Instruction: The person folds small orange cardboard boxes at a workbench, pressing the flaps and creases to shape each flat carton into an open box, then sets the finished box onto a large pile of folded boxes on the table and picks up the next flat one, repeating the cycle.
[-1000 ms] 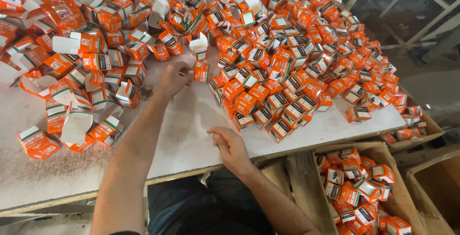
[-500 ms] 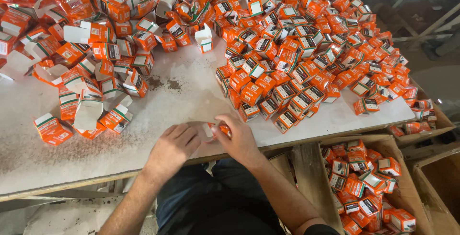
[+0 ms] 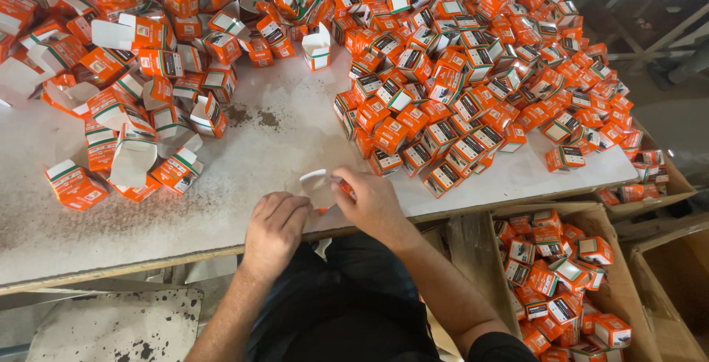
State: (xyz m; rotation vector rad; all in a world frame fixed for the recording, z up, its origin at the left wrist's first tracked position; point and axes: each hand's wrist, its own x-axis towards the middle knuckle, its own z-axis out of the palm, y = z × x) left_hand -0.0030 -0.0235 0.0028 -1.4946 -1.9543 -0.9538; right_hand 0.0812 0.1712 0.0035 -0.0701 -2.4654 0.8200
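Orange carton [image 3: 325, 187] sits pinched between both hands' grip at table edge [image 3: 148, 247].

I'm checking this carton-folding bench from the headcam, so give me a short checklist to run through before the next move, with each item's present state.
1. Carton in hand: the right hand holds a small open carton at the table's near edge. Ok.
2. Left hand at the carton: it rests beside it; contact cannot be seen. Cannot tell.
3. Carton flaps fully closed: the white flap stands open. Not ok.
4. Bare working patch on the table in front of the hands. Ok.
5. Cardboard box with room: partly filled with cartons. Ok.
6. Pile of closed cartons away from the table's edge: some sit at the right rim. Not ok.
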